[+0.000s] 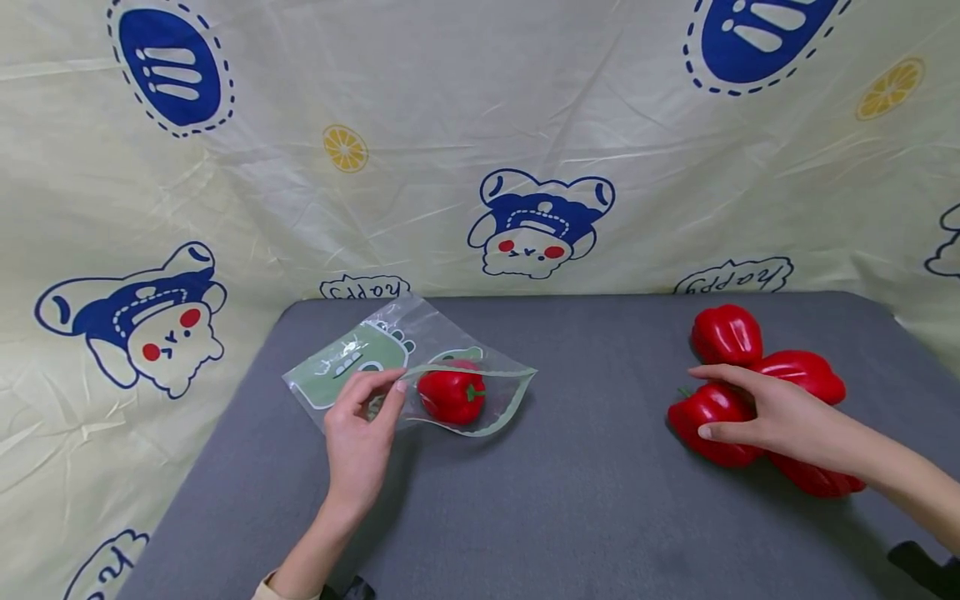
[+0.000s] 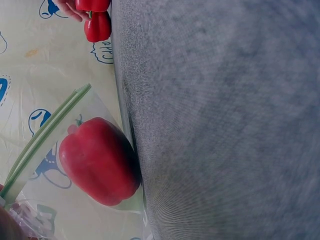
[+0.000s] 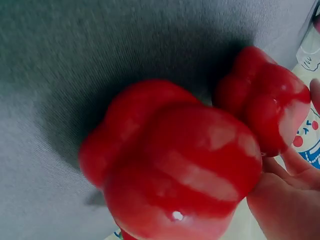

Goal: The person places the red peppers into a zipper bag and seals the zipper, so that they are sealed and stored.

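My left hand (image 1: 358, 446) pinches the mouth edge of a clear zip bag (image 1: 420, 321) with green cartoon prints, between thumb and fingers. Inside the bag, near its opening, lies one red bell pepper (image 1: 450, 397) with a green stem. The left wrist view shows this pepper (image 2: 100, 161) beside the bag's green zip strip (image 2: 47, 135). Over at the right, my right hand (image 1: 787, 417) reaches across a bell pepper (image 1: 716, 425), thumb and fingers spread on either side of it. In the right wrist view, its fingers are partly hidden behind a pepper (image 3: 265, 102).
Several more red bell peppers, including one at the back (image 1: 726, 335) and one behind the right hand (image 1: 806, 373), lie clustered there. A grey tabletop (image 1: 570, 500) bears everything. Behind it hangs a cream printed sheet (image 1: 420, 83).
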`<state>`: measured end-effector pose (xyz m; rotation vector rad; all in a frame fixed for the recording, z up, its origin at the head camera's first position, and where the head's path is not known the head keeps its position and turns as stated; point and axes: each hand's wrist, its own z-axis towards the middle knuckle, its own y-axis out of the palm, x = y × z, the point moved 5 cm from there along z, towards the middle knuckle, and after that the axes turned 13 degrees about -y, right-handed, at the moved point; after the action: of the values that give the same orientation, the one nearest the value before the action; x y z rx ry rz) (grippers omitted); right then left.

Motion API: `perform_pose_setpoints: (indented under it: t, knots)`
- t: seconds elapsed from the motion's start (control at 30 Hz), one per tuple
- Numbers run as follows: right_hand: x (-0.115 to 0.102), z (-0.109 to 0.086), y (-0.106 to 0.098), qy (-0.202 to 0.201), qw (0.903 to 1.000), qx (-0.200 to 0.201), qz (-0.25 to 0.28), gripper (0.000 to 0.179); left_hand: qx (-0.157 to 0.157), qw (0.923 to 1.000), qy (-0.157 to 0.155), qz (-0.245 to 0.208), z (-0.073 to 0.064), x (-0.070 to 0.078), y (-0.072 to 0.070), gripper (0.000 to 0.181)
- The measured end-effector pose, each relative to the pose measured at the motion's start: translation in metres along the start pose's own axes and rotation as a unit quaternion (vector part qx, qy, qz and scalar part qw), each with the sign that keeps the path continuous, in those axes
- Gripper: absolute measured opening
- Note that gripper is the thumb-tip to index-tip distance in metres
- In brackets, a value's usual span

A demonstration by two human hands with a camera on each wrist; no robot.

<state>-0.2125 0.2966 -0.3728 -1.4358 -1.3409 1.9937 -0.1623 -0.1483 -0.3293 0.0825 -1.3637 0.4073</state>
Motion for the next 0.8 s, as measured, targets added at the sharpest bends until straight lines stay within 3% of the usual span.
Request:
perform_pose_setpoints:
  t: [0.33, 0.8]
  knots:
    - [0.0027, 0.0065, 0.0022, 0.010, 0.9989, -0.026, -0.038, 0.092, -0.002, 0.9999, -0.012, 0.007, 0.0007, -0.0015, 0.0000, 0.017]
    - [-0.0052, 0.0062, -0.0019, -0.017, 0.9996, 0.001, -0.025, 0.091, 0.000, 0.9997, -0.022, 0.010, 0.0004, -0.0018, 0.0001, 0.017]
